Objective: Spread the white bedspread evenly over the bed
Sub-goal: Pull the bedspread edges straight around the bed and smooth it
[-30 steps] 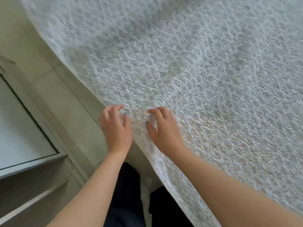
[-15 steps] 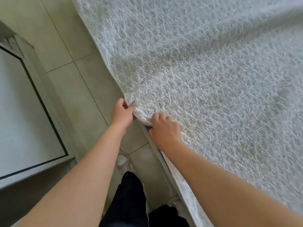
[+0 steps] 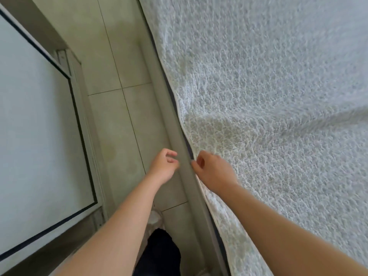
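Observation:
The white textured bedspread (image 3: 258,86) covers the bed on the right, with a broad fold running toward its edge. That edge lies along the grey bed frame rail (image 3: 169,116). My left hand (image 3: 164,166) hovers over the floor just left of the rail, fingers loosely curled and holding nothing. My right hand (image 3: 214,173) is at the bedspread's edge, over the cloth, its fingers loosely curled. I see no cloth pinched between them.
Beige floor tiles (image 3: 115,126) form a narrow aisle between the bed and a framed glass panel (image 3: 35,136) on the left. My dark trouser leg (image 3: 159,251) and a light shoe (image 3: 154,216) stand in that aisle.
Both hands gripped the bedspread's edge before; now they have let go and the edge lies along the bed frame. The view has shifted along the aisle.

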The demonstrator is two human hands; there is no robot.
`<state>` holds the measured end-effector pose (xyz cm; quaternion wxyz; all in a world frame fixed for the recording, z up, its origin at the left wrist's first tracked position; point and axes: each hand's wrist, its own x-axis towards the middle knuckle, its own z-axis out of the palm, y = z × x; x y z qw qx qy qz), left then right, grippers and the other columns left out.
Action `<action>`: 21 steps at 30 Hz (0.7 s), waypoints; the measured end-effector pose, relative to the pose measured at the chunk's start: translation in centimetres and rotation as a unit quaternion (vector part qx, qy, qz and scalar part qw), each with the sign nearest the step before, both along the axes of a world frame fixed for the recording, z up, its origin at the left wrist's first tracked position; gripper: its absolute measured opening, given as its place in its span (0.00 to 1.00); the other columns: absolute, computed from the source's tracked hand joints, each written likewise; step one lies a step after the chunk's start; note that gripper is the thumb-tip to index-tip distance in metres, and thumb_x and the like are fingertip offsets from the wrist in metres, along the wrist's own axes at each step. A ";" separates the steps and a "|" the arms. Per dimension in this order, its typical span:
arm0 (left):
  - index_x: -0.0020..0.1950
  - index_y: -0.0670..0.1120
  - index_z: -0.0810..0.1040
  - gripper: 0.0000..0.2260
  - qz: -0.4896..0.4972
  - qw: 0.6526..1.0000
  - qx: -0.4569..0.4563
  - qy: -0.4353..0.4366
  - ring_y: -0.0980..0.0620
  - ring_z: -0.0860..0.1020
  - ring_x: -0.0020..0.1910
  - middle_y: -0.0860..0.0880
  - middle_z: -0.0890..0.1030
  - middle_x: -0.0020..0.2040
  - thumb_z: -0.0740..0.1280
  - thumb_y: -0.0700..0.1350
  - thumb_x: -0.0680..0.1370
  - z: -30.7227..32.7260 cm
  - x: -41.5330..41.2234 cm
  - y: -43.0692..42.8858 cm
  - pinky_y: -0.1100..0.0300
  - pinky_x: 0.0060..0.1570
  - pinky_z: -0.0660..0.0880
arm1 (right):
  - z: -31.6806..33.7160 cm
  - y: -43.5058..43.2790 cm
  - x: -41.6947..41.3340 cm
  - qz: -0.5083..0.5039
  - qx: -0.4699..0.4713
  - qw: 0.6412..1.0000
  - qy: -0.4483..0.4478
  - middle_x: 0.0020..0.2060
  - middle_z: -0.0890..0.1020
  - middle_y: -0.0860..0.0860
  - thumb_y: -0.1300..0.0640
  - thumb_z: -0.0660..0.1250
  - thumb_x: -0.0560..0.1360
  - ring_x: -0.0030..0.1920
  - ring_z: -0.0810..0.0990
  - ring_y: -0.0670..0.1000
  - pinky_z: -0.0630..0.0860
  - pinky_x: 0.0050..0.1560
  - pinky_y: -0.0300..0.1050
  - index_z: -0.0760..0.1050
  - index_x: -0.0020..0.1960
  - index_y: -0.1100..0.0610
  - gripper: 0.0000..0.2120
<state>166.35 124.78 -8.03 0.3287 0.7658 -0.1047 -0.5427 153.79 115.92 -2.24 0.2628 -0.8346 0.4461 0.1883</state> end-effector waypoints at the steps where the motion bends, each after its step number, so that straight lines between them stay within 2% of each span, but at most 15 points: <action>1: 0.53 0.49 0.75 0.07 0.012 1.000 -0.002 -0.013 0.46 0.79 0.44 0.48 0.80 0.43 0.67 0.40 0.76 0.2 1.6 -0.1 0.59 0.38 0.70 | 0.5 -0.7 1.8 -0.013 -0.016 0.999 -0.025 0.44 0.79 0.48 0.45 0.58 0.77 0.42 0.78 0.52 0.75 0.41 0.47 0.73 0.46 0.52 0.12; 4: 0.47 0.53 0.74 0.07 0.044 0.997 0.000 -0.061 0.48 0.78 0.41 0.48 0.81 0.41 0.64 0.40 0.75 0.5 5.7 -0.6 0.58 0.38 0.70 | 1.4 -2.7 6.3 -0.029 -0.041 0.995 -0.081 0.45 0.79 0.47 0.48 0.58 0.78 0.43 0.77 0.51 0.75 0.40 0.46 0.73 0.49 0.52 0.09; 9: 0.41 0.54 0.73 0.08 0.057 0.994 -0.011 -0.089 0.44 0.80 0.43 0.44 0.82 0.43 0.64 0.41 0.75 1.1 11.2 -5.5 0.50 0.48 0.76 | 1.9 -8.2 12.5 -0.018 -0.040 0.992 -0.118 0.48 0.78 0.46 0.48 0.60 0.77 0.46 0.77 0.50 0.75 0.42 0.47 0.72 0.52 0.50 0.08; 12: 0.42 0.55 0.74 0.07 0.044 0.994 -0.019 -0.097 0.44 0.79 0.44 0.43 0.82 0.46 0.65 0.42 0.75 2.4 14.7 -10.2 0.49 0.47 0.76 | 1.9 -13.1 16.3 -0.024 -0.028 0.992 -0.121 0.50 0.78 0.47 0.47 0.59 0.77 0.47 0.78 0.51 0.74 0.41 0.46 0.72 0.55 0.51 0.11; 15: 0.46 0.55 0.74 0.06 0.020 0.993 -0.029 -0.113 0.46 0.79 0.44 0.46 0.81 0.47 0.64 0.43 0.76 3.4 17.6 -14.2 0.52 0.47 0.75 | 1.4 -16.8 19.5 -0.024 0.008 0.994 -0.104 0.54 0.77 0.48 0.47 0.59 0.77 0.49 0.78 0.52 0.78 0.46 0.50 0.71 0.59 0.51 0.13; 19: 0.53 0.50 0.76 0.07 0.007 0.990 -0.015 -0.137 0.52 0.76 0.41 0.49 0.79 0.45 0.63 0.43 0.77 4.3 23.2 -19.8 0.60 0.37 0.69 | 0.6 -21.7 24.4 -0.018 0.053 0.993 -0.106 0.57 0.75 0.49 0.49 0.61 0.77 0.52 0.77 0.52 0.77 0.48 0.49 0.70 0.61 0.52 0.14; 21: 0.52 0.50 0.76 0.06 0.016 0.991 -0.010 -0.136 0.51 0.76 0.42 0.49 0.79 0.47 0.64 0.44 0.77 4.0 26.5 -22.6 0.59 0.40 0.70 | -0.2 -24.3 26.8 -0.008 0.064 0.992 -0.110 0.59 0.74 0.50 0.48 0.62 0.77 0.55 0.76 0.53 0.77 0.51 0.51 0.70 0.62 0.51 0.16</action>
